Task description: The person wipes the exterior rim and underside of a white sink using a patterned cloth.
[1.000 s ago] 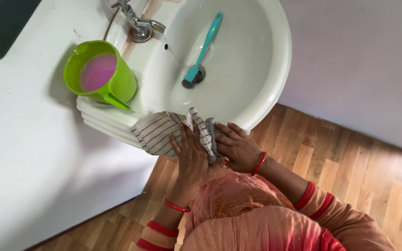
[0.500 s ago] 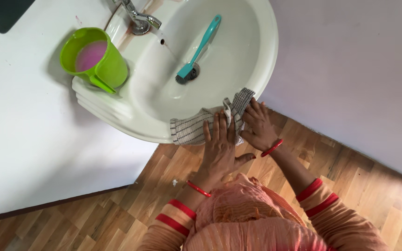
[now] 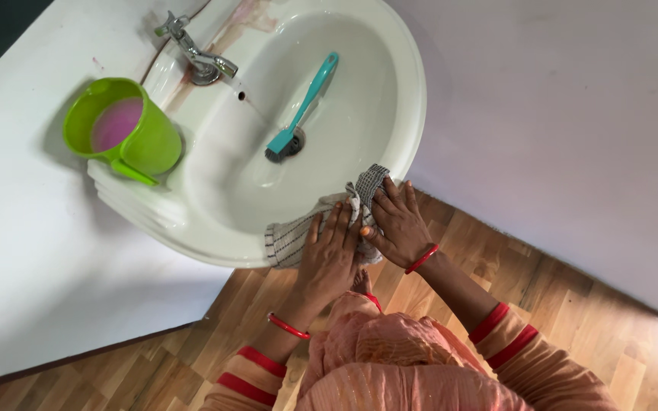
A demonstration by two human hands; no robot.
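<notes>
Two hands: both lie on one cloth at the near rim of the basin, side by side, so neither is clearly nearer to it.
Wall: pale and plain, it fills the right of the view and the left side behind the basin.
Floor: wood planks in mixed brown tones (image 3: 573, 289) run under the person's feet.
Basin: white ceramic oval washbasin (image 3: 409, 99), fixed to the wall, its near rim turned toward the person.
Cloth: white rag with thin dark stripes (image 3: 291, 237), draped over the near rim; its long axis runs along the rim, from lower left up to the right, and one bunched end (image 3: 371, 183) stands up between the hands.
Left hand (image 3: 329, 255): flat, fingers spread and pointing into the basin, palm pressing the cloth against the rim, not closed round it.
Right hand (image 3: 397, 221): flat too, fingers spread over the cloth's right end on the rim edge, touching the left hand's side.
Jug: bright green plastic jug with a handle (image 3: 127, 133) stands on the basin's left shoulder, well apart from the hands, with pinkish liquid inside.
Brush: teal long-handled scrub brush (image 3: 298, 110) lies in the bowl, head over the drain, handle pointing away to the upper right.
Tap: small metal tap (image 3: 196, 57) sits at the far rim.
</notes>
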